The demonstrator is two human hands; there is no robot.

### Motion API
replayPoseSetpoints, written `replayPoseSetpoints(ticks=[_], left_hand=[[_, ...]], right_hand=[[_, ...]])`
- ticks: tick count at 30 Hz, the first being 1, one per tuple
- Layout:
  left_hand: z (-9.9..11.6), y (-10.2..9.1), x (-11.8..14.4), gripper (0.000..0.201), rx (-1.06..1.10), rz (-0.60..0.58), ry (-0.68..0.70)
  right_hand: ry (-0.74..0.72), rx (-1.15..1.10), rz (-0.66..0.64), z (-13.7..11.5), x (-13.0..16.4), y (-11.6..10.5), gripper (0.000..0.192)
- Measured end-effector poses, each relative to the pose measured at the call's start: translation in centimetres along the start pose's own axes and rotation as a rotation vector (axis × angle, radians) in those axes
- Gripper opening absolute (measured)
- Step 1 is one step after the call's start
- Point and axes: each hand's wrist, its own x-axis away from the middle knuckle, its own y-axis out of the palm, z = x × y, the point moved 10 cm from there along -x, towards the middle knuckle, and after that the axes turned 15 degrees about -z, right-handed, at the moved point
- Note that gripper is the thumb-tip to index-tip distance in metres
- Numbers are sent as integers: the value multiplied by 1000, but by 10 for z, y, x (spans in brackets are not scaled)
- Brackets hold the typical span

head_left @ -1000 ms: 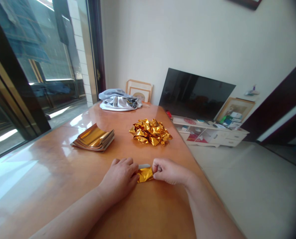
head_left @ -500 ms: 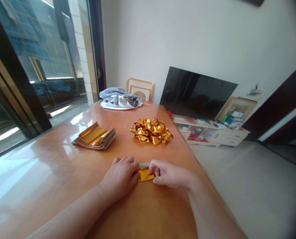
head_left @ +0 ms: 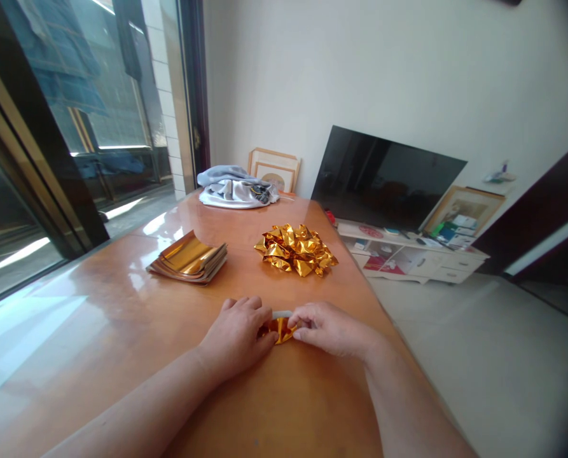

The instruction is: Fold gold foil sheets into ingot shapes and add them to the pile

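**Both hands on the foil**

You're pinching a small gold foil piece (head_left: 278, 330) between both hands, low on the desk (head_left: 169, 318). Your left hand (head_left: 238, 337) is lying curled over its left end, fingers closed on it; your right hand (head_left: 326, 329) is gripping the right end with thumb and fingertips. Beyond them, a foil stack (head_left: 188, 259) is sitting to the left and a crumpled foil heap (head_left: 297, 249) to the right, well apart.

Bright daylight from left window (head_left: 49, 159), glare on table (head_left: 121, 299), vignetted corners
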Motion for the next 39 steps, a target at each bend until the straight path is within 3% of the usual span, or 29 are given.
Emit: replayPoseSetpoints(ticks=[10, 15, 23, 39], left_hand=[[1, 1, -2, 20, -33, 34, -20], [1, 1, -2, 21, -38, 24, -39], [-1, 3, -3, 20, -14, 20, -50], [0, 2, -3, 25, -15, 35, -31]], right_hand=[[-10, -195, -15, 17, -10, 8, 21], [-1, -212, 18, 21, -12, 7, 20], [-6, -219, -38, 21, -7, 5, 18], [126, -168, 173, 45, -20, 3, 17]])
